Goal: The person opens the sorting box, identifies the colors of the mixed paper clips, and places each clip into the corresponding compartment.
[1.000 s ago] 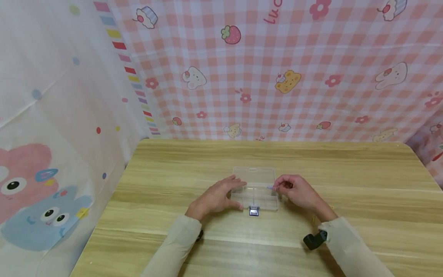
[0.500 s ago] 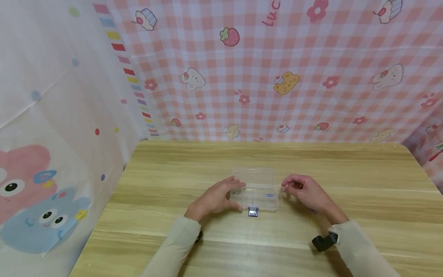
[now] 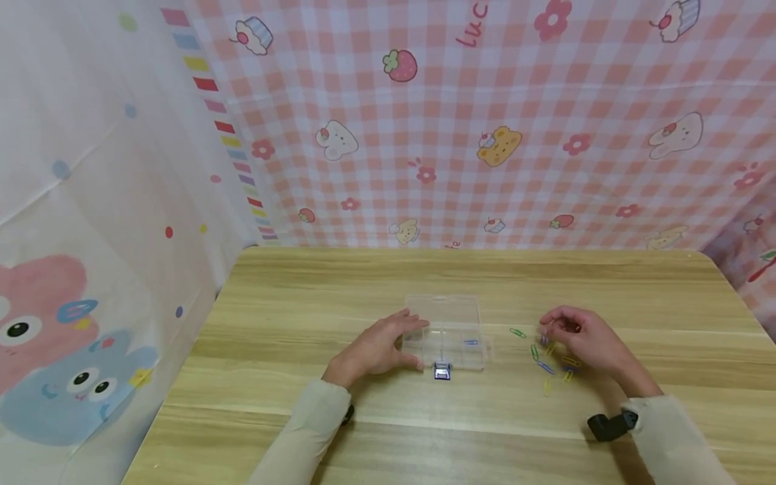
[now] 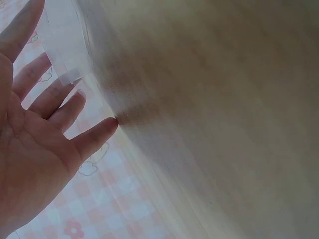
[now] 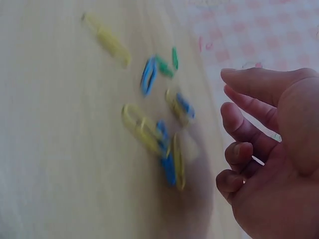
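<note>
The blue paper clip (image 3: 471, 342) now lies in a right-hand compartment of the clear plastic box (image 3: 462, 358), where a second ago it was pinched in the fingers above it. By the look of it, that piece is put away and the right hand has turned to the loose ones. The box stands on the table with its lid (image 3: 442, 310) laid back behind it, and a small dark-blue and clear piece (image 3: 442, 371) sits at the middle of its front edge. The left hand (image 3: 377, 342) stays where it was, fingers and thumb spread wide about the box's left end, probably to steady it; whether every fingertip touches is hard to tell. The right hand (image 3: 585, 338) has moved away from the box to the scattered clips, with thumb and forefinger slightly parted and the other fingers bent; no clip shows in its grasp. Its shift uncovers a green clip (image 3: 517, 333) lying apart, nearest the box, another green clip (image 3: 534, 352) beside a loose blue clip (image 3: 545, 367), and several yellow clips (image 3: 547, 386) around and under the hand. So most of the sorting looks undone, and picking out a single clip calls for care where they overlap. All lie on the wood-grain table (image 3: 388, 431).
</note>
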### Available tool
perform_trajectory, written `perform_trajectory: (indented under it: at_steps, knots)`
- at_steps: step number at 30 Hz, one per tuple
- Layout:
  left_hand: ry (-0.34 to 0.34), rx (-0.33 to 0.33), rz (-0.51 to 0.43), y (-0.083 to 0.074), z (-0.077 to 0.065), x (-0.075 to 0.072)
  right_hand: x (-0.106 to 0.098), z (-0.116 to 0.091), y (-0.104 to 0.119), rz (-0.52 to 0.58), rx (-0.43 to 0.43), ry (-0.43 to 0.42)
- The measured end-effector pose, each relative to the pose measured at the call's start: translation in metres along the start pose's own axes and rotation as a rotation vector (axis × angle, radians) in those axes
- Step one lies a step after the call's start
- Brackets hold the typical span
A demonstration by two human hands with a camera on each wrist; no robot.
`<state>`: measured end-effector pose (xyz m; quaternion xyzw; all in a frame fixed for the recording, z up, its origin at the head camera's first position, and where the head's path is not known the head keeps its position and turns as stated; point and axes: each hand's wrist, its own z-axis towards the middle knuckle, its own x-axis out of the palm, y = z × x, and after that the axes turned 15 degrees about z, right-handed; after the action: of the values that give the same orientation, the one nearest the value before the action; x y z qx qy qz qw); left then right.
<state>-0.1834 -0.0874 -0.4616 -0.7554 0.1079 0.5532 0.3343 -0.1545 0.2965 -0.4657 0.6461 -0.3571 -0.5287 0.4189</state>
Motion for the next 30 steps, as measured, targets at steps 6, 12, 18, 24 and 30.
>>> perform_trajectory:
  at_steps: [6,12,18,24,30]
  knots:
    - [0.004,0.000,-0.006,0.000,0.001,0.001,-0.007,0.000,-0.013,-0.053,0.016,-0.007]
    - [0.010,-0.008,-0.018,-0.001,0.002,0.001,-0.011,0.002,-0.020,-0.036,0.030,0.024]
    - [0.017,-0.015,-0.010,-0.001,0.002,0.001,-0.011,0.003,-0.019,-0.006,0.046,0.039]
    - [0.012,-0.009,-0.008,-0.002,0.001,0.000,-0.007,0.004,-0.019,-0.045,0.040,0.010]
    - [0.012,-0.009,-0.015,-0.002,0.000,-0.002,-0.005,0.006,-0.020,-0.085,0.054,-0.014]
